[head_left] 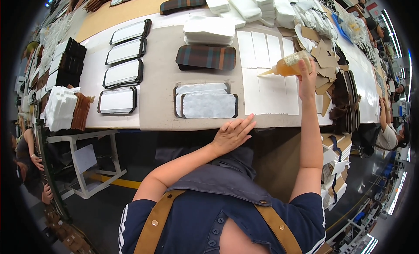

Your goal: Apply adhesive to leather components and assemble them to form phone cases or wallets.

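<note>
My right hand [307,81] is wrapped round a squeeze bottle [289,67] of amber liquid, which looks like glue. The bottle is tipped on its side, its pointed nozzle aimed left over white rectangular sheets [269,94] laid side by side. Whether the tip touches a sheet, I cannot tell. At the table's front edge, my left hand [235,132] has its fingers stretched out and holds nothing. Just beyond it lie white pieces with dark borders [209,106], overlapping. Behind these are a folded plaid cloth piece [206,58] and a stack of white pads [208,31].
Several small stacks of white-topped, dark-edged pieces [117,100] line the left of the table. Further left stand white blocks [62,109] and brown pieces [81,112]. Cardboard scraps [325,55] and dark strips [346,99] crowd the right. Other people work on both sides.
</note>
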Motion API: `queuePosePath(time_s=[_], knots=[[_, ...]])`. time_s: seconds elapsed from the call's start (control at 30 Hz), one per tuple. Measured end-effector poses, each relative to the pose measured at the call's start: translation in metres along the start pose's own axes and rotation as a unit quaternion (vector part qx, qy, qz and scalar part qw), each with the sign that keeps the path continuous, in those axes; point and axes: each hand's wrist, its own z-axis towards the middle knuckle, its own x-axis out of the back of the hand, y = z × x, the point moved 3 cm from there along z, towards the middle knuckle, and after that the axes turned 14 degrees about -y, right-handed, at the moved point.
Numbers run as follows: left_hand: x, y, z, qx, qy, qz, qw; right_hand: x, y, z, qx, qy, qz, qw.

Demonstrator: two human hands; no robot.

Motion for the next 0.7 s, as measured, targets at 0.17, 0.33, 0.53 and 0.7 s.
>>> queuePosePath(time_s=[0.17,0.33,0.53,0.7], knots=[[-0.002,0.0,-0.001,-0.003,0.001,0.002,1.0,-0.001,-0.009,-0.017,-0.02,-0.021,-0.018,0.999],[-0.004,0.001,0.0,-0.002,-0.004,0.011,1.0,0.001,-0.013,-0.044,-0.033,-0.043,-0.022,0.998],[-0.006,0.0,-0.001,0.001,-0.008,0.002,1.0,0.005,-0.013,-0.079,-0.037,-0.07,-0.017,0.997],[-0.006,0.0,-0.001,0.0,-0.008,0.0,1.0,0.011,-0.008,-0.065,-0.01,-0.027,0.056,0.998]])
